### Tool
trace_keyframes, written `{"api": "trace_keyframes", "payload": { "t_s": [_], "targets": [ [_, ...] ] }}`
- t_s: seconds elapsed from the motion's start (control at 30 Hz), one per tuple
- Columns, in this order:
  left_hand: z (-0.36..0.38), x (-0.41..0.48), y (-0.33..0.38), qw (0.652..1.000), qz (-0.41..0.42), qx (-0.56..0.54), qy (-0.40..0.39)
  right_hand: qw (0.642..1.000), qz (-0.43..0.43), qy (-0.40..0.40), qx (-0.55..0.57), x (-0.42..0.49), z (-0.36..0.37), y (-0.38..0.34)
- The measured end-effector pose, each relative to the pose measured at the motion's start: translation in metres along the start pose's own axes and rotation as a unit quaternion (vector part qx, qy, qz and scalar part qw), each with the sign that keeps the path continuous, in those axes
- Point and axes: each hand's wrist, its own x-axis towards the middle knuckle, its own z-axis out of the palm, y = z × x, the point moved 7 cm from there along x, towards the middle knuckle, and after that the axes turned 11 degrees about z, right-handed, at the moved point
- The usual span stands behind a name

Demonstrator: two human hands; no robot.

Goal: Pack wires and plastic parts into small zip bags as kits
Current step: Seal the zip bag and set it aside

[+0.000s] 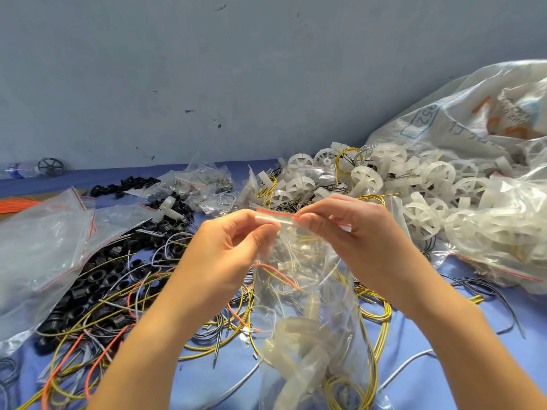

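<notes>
A clear zip bag is held up by its red-lined top edge, pinched between the left hand and the right hand. Thin wires and pale plastic parts are seen inside it, below the hands. Black rings are heaped left of the left hand, and white wheels are piled beyond the right hand.

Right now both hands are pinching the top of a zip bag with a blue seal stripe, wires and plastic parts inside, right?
No: the head view shows the seal stripe red, not blue. The left hand and right hand do pinch the top of the zip bag, wires and plastic parts inside.
</notes>
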Motion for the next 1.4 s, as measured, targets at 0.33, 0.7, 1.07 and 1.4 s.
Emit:
{"api": "trace_keyframes", "payload": {
  "t_s": [0.33,0.7,1.07,1.4],
  "targets": [
    [0.002,0.0,0.001,0.999,0.003,0.034,-0.002,0.999,0.021,-0.019,-0.018,0.002,0.005,0.005],
    [0.005,0.001,0.003,1.0,-0.012,-0.016,0.001,0.999,-0.004,0.008,-0.043,0.001,0.001,0.002],
    [0.002,0.001,0.002,1.0,-0.004,-0.006,0.001,0.992,0.031,-0.043,-0.111,-0.003,0.002,0.012],
    [0.002,0.002,0.005,0.999,0.001,-0.02,0.027,0.987,-0.018,0.003,-0.158,-0.004,0.0,-0.003]
  ]
}}
